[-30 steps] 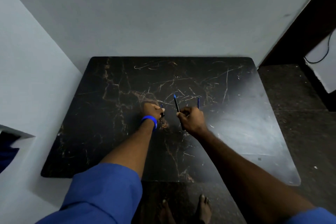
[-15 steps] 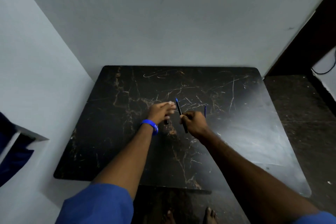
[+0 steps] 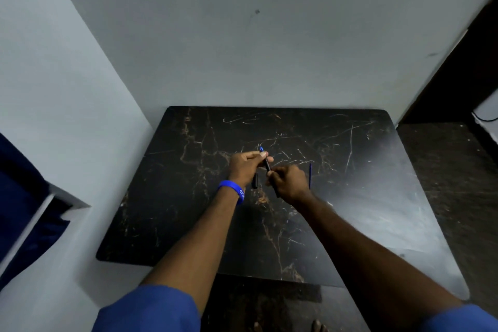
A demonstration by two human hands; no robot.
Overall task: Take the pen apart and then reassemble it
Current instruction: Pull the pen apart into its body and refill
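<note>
Both hands hold a slim dark pen barrel (image 3: 266, 163) with a blue tip above the middle of the black marble table (image 3: 363, 197). My left hand (image 3: 246, 167), with a blue wristband, pinches the barrel near its far, blue end. My right hand (image 3: 289, 179) grips its near end. A short black pen part (image 3: 255, 180) lies on the table just under my left hand. A thin blue refill (image 3: 310, 176) lies on the table right of my right hand.
The table stands in a corner, with grey walls at its far and left sides. Dark floor runs along its right side and a dark doorway (image 3: 458, 75) stands at the far right. My bare feet (image 3: 288, 327) show below the table's near edge.
My left hand let go of the short black part, which now lies on the table, and moved right to pinch the barrel's far end. My right hand kept holding the barrel.
</note>
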